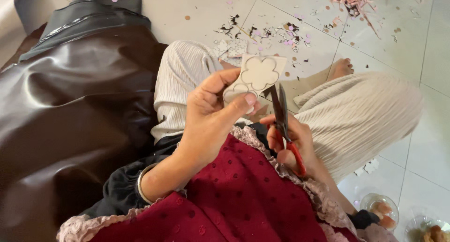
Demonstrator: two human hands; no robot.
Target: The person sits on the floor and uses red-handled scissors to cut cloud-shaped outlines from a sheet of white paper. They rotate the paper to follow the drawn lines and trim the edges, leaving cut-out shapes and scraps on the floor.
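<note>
Pale card piece with traced flower outline (257,75), pinched in left hand (211,113); red-handled scissors (283,125) gripped in right hand (293,143), blades upright, seemingly parted, just right of card

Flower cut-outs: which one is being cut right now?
The pale card flower in the left hand, with the scissors in the right hand at its edge. The other cut-outs lie untouched on the floor tiles.

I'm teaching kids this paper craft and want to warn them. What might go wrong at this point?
The scissors open right beside the left hand, so its thumb could get nicked. The card is pinched only at one edge and might bend, spoiling the drawn flower outline.
</note>
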